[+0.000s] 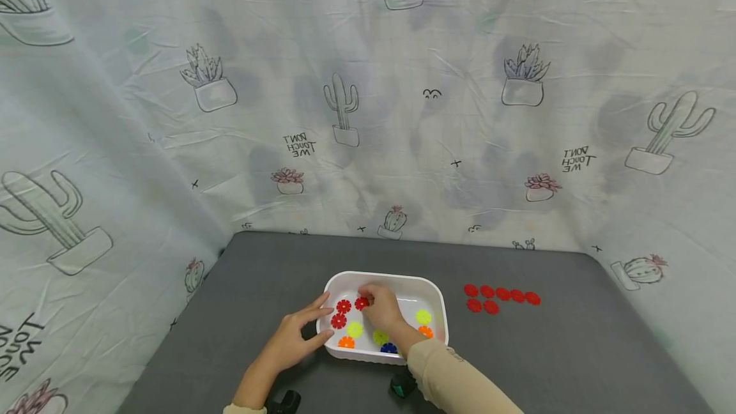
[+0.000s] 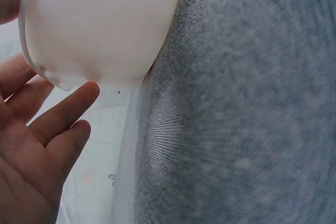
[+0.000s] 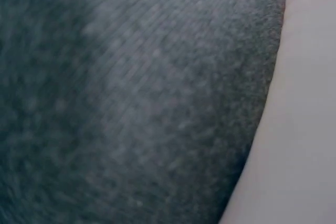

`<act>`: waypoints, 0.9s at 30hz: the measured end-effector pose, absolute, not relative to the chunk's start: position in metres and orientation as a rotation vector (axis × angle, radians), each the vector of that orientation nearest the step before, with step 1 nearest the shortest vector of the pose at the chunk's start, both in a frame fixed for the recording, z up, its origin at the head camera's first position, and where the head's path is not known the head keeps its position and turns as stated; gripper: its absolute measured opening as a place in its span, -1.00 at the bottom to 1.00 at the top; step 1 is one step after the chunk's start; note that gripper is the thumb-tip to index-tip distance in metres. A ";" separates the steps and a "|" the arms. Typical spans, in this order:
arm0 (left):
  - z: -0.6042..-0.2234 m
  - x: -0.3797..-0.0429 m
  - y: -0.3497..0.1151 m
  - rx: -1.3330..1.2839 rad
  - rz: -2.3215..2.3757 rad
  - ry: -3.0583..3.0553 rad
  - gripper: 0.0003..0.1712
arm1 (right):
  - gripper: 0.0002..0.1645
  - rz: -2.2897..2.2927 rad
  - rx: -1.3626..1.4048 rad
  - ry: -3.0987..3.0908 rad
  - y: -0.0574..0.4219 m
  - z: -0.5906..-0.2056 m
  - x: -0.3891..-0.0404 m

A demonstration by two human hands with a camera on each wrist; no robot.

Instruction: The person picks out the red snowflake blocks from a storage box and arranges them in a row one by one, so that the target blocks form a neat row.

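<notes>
A white tray [image 1: 425, 286] holds several small flower-shaped discs: red discs [image 1: 338, 321], yellow-green discs [image 1: 354, 329], orange discs [image 1: 346, 342] and a blue disc [image 1: 389, 348]. My left hand [image 1: 293, 340] rests at the tray's left end, fingers spread and fairly straight. In the left wrist view, that hand's fingers [image 2: 79, 100] lie along the outer wall and over the rim. Reaching into the tray, my right hand [image 1: 384, 308] has its fingertips together at a red disc [image 1: 361, 303], which it pinches. The right wrist view does not show the fingers.
Several red discs [image 1: 503, 294] lie in two rows on the grey table [image 1: 276, 267], to the right of the tray. A dark strap or device [image 1: 402, 384] is by the right wrist. Behind the table hangs a cactus-print cloth [image 1: 368, 165].
</notes>
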State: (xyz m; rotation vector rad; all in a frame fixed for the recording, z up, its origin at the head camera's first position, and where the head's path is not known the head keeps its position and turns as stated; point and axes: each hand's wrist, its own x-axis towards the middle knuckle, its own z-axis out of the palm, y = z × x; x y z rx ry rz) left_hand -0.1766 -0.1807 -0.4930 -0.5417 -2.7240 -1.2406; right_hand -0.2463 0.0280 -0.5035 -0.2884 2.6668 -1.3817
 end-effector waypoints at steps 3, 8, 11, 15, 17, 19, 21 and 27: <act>-0.493 -0.177 -0.181 -0.537 -1.251 -2.724 -0.48 | -0.54 -1.322 -0.299 2.708 0.027 -0.504 -0.246; -0.492 -0.177 -0.181 -0.531 -1.255 -2.733 -0.48 | -0.57 -1.240 -0.356 2.745 0.026 -0.504 -0.246; -0.491 -0.176 -0.181 -0.524 -1.253 -2.738 -0.48 | -0.61 -1.205 -0.388 2.742 0.025 -0.503 -0.245; -0.491 -0.176 -0.181 -0.530 -1.261 -2.732 -0.48 | -0.65 -1.170 -0.424 2.750 0.025 -0.502 -0.245; -0.491 -0.176 -0.181 -0.533 -1.272 -2.725 -0.48 | -0.67 -1.155 -0.434 2.753 0.025 -0.502 -0.244; -0.491 -0.176 -0.181 -0.533 -1.276 -2.724 -0.48 | -0.69 -1.148 -0.444 2.750 0.025 -0.502 -0.244; -0.492 -0.176 -0.182 -0.529 -1.275 -2.729 -0.47 | -0.70 -1.144 -0.451 2.744 0.025 -0.502 -0.243; -0.493 -0.176 -0.182 -0.527 -1.262 -2.741 -0.44 | -0.71 -1.128 -0.479 2.738 0.025 -0.503 -0.240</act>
